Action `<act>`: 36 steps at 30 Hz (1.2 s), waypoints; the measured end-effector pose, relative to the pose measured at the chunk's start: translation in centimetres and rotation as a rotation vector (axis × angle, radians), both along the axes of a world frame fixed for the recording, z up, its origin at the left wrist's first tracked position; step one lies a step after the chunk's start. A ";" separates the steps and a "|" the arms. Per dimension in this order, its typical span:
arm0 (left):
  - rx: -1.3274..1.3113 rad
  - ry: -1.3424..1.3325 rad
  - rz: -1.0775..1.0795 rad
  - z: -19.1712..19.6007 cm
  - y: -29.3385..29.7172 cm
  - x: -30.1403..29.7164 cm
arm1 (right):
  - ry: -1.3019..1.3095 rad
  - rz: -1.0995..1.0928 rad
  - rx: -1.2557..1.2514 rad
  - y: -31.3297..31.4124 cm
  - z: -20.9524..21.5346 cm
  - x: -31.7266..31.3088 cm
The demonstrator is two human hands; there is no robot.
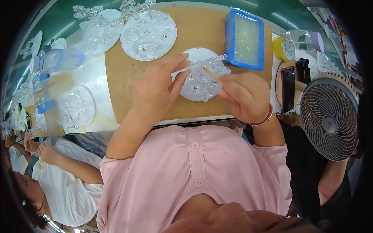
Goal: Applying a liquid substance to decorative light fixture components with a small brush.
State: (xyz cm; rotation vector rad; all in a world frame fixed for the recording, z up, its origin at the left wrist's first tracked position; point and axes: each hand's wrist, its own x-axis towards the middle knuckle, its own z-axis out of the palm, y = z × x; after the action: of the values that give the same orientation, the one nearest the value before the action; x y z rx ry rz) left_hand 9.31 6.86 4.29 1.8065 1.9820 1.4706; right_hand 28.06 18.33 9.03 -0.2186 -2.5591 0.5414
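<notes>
My left hand [155, 85] pinches one end of a clear plastic piece with branching knobs [211, 63] between thumb and fingertips. It is held over a round white plate [196, 51] that carries more clear parts. In my right hand [245, 95], thumb and fingers close round a thin yellowish stick [211, 74]. The stick's tip reaches the lower edge of the clear piece; whether it touches, I cannot tell. A second white plate [128, 46] with clear parts lies beyond my left hand.
A blue-rimmed tray [228, 42] stands at the far right of the brown board [194, 23]. Further right are a yellow tub [278, 49], a jar with a purple lid [316, 41], a phone [288, 89] and a fan [329, 124]. A co-worker [66, 186] sits at left.
</notes>
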 end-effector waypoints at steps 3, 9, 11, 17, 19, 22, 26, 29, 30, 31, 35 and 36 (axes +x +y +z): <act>-0.025 0.018 0.016 0.0 -0.1 0.0 | 0.155 -0.098 -0.033 -0.5 0.6 2.0; -0.012 0.010 0.019 -0.3 -0.3 -0.1 | 0.557 0.047 0.034 -0.8 0.4 5.6; -0.005 0.013 0.014 -0.3 -0.4 -0.2 | 0.464 -0.163 0.074 -0.2 1.5 6.1; -0.019 -0.001 0.007 -0.4 -0.4 0.0 | 0.356 -0.413 -0.136 2.5 -0.8 5.5; -0.032 0.000 0.010 -0.3 -0.3 0.2 | 0.246 -0.478 -0.187 2.7 -1.4 5.3; -0.031 -0.017 0.028 -0.4 -0.2 0.3 | 0.217 -0.519 -0.187 3.0 -1.9 5.2; -0.040 -0.025 0.050 -0.4 -0.1 0.4 | 0.337 -0.542 -0.295 3.1 -1.8 5.2; -0.045 -0.026 0.064 -0.4 0.0 0.5 | 0.288 -0.575 -0.277 3.5 -2.2 4.9; -0.044 -0.034 0.066 -0.4 0.1 0.5 | 0.346 -0.596 -0.366 3.5 -2.3 4.8; -0.044 -0.033 0.069 -0.4 0.0 0.5 | 0.404 -0.616 -0.456 3.5 -2.4 4.6; -0.040 -0.028 0.072 -0.3 -0.3 0.6 | 0.516 -0.685 -0.497 4.0 -2.6 4.5; -0.038 -0.028 0.068 -0.3 -0.4 0.7 | 0.513 -0.672 -0.538 4.3 -2.9 4.5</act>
State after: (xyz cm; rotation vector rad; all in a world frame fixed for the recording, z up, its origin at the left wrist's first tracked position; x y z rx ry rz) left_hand 9.97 6.44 3.98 1.7108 2.0635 1.4574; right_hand 32.53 22.63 6.12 -0.9465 -1.6607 0.8603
